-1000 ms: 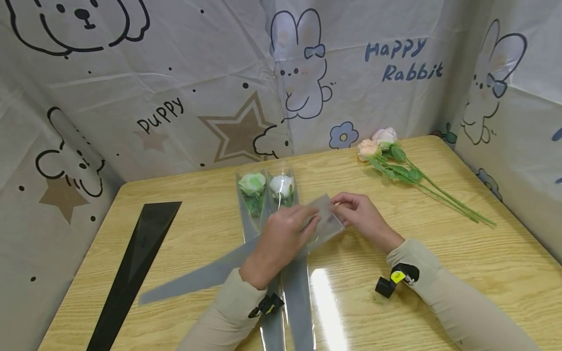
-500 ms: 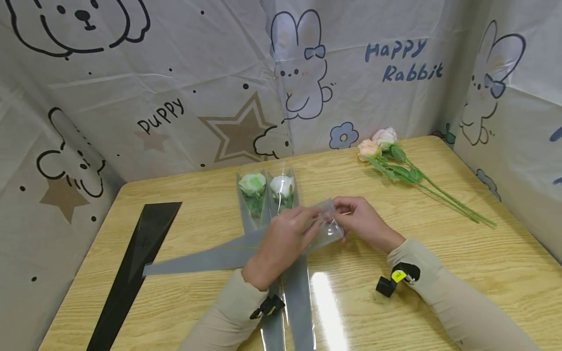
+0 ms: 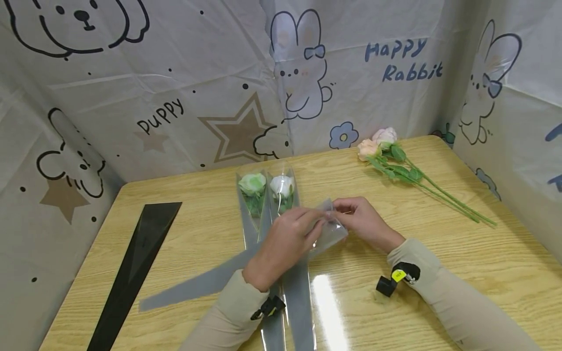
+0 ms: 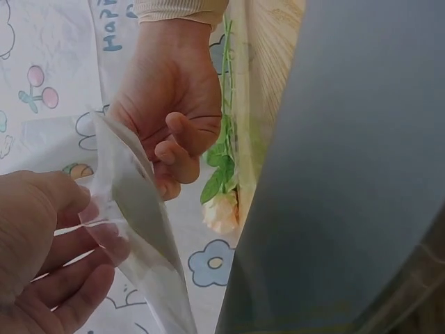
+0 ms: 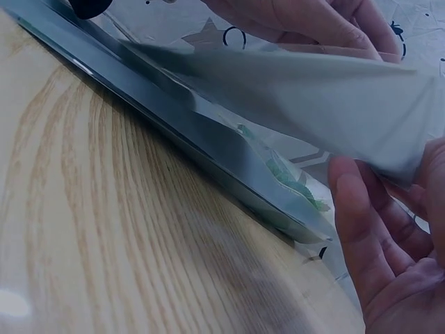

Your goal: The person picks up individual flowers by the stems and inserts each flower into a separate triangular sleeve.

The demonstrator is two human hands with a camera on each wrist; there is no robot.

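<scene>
A tapered grey flower sleeve with a clear film side slants across the table, its wide mouth between my two hands. My left hand pinches the film near the mouth; its fingers show through the clear layer in the left wrist view. At the mouth's other edge, my right hand grips the corner, its thumb and fingers close around it in the right wrist view. Under the sleeve lie two more grey sleeves side by side, holding a green rose and a white rose.
To the left lies a black tapered sleeve. At the back right are two loose roses, one peach and one pale pink, with long green stems. A printed cloth hangs behind the wooden table.
The sleeve's narrow end swung up over the black sleeve half a second ago, then back down. Its mouth, flat at first, now bulges and creases between my hands, which barely moved.
</scene>
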